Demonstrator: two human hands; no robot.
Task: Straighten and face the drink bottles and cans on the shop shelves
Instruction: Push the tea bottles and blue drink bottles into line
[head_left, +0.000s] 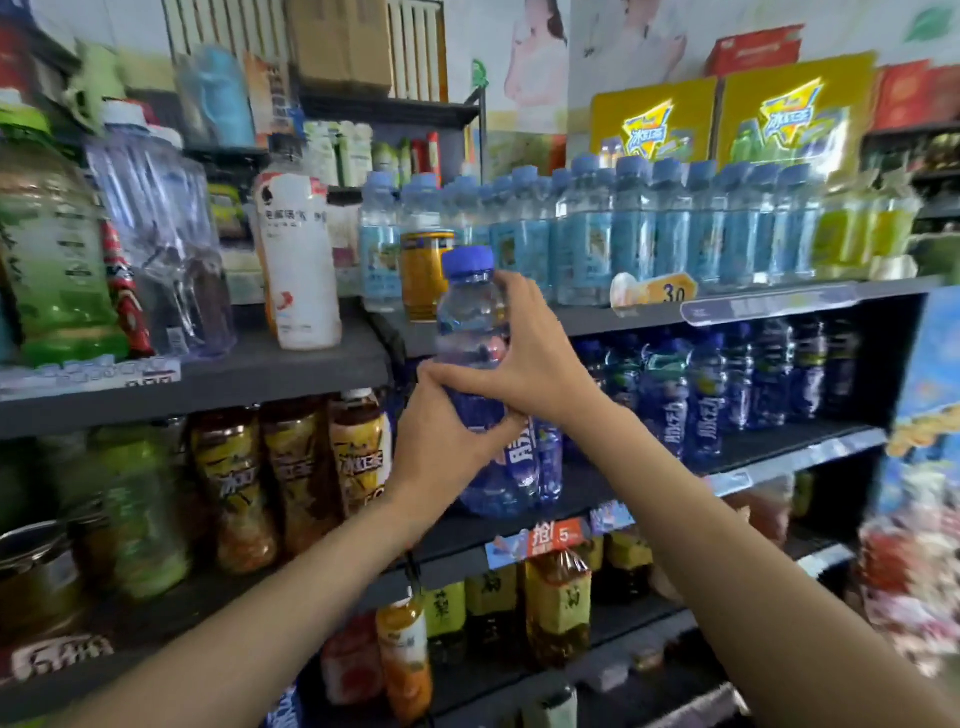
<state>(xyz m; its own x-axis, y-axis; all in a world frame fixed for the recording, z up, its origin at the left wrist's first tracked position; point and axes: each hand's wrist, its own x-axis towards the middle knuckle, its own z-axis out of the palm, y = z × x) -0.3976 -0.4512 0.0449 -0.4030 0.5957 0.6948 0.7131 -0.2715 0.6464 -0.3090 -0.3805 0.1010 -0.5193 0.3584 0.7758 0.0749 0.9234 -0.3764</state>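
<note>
A clear bottle with a dark blue cap and blue label (474, 312) is held upright in front of the shelves. My right hand (530, 353) grips its upper body from the right. My left hand (447, 441) wraps round its lower part from the left. Behind it stands a row of light-blue-capped bottles (623, 228) on the upper shelf (649, 312). A row of dark blue bottles (727, 384) fills the shelf below, and one similar blue bottle (524, 483) stands at that shelf's front, just under my hands.
An amber jar (423, 275) stands on the upper shelf left of the held bottle. A white bottle (298, 265) and large clear jugs (161, 234) sit on the left shelf. Brown tea bottles (291, 478) line the shelf beneath. Yellow-labelled bottles (556, 603) fill a lower shelf.
</note>
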